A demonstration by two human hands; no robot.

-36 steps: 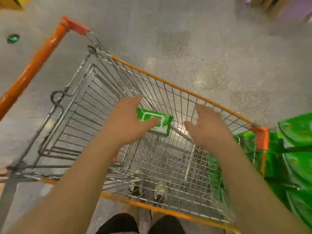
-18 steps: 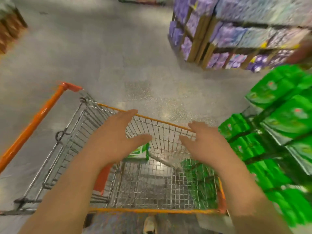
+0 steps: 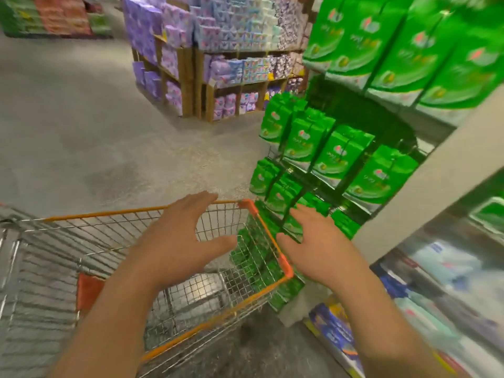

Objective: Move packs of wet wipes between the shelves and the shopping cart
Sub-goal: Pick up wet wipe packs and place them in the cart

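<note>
My left hand (image 3: 180,241) hovers above the wire shopping cart (image 3: 131,214) with its fingers spread and nothing in it. My right hand (image 3: 316,246) is just past the cart's right rim, also spread and holding nothing, its fingertips close to the low green packs of wet wipes (image 3: 297,225) on the shelf. More green packs (image 3: 332,154) stand in rows on the wire shelves to the right, and larger ones (image 3: 403,50) fill the top shelf. The cart's floor shows bare mesh where it is not hidden behind my left hand; no pack is visible in it.
An orange-trimmed cart corner (image 3: 286,264) sits between my hands. Wooden shelves of purple packs (image 3: 218,64) stand across the aisle ahead. Blue and white packs (image 3: 335,331) line the low shelf at the right. Grey floor (image 3: 81,132) spreads to the left.
The green pack that my left hand held over the cart a second ago is gone from it. My view swung up and right toward the shelves, and both hands rose with it.
</note>
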